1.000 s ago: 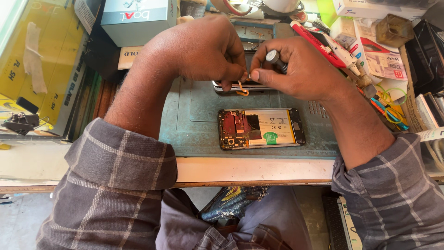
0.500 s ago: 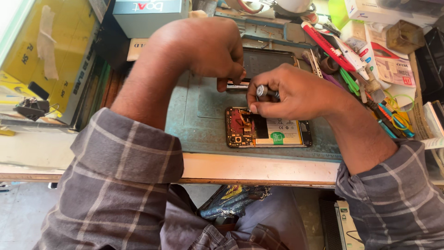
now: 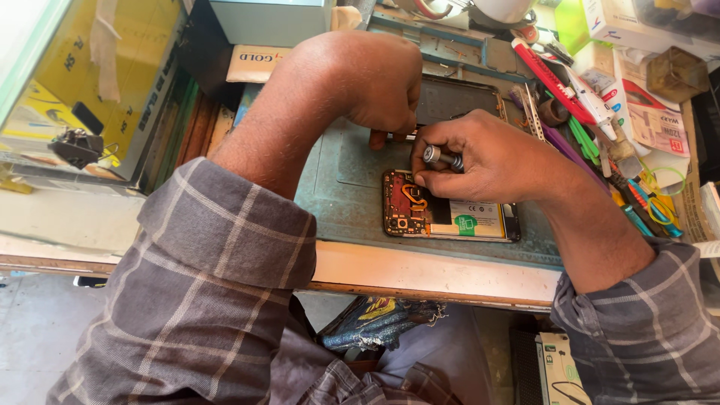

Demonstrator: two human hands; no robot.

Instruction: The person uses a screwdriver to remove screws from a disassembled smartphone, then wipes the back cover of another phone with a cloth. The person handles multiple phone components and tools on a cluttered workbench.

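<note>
Right hand (image 3: pixel 480 161) is curled shut around a small silver-capped screwdriver (image 3: pixel 439 157), fingers pinched on its shaft, and the hidden tip points down at the top end of an opened smartphone with its back cover off (image 3: pixel 450 216). That phone lies flat on the grey-green work mat (image 3: pixel 341 187) near the front edge of the pale wooden desk (image 3: pixel 435 274), showing a red circuit board, an orange ribbon cable and a light battery with a green tab. The left hand (image 3: pixel 379 79) is bunched into a loose fist just behind the phone, its fingertips pressed together on a thin metal piece (too small to tell what it is) beside the right hand's knuckles. Under and behind the left hand lies a dark rectangular phone panel with a metal frame (image 3: pixel 461 97), apart from the opened phone. To the right of the mat sits a heap of tools: a red-handled tool (image 3: pixel 544 75), green plastic pry sticks (image 3: pixel 581 139) and a roll of brown tape (image 3: pixel 555 112). Both forearms come out of rolled grey checked sleeves (image 3: pixel 225 247).
</note>
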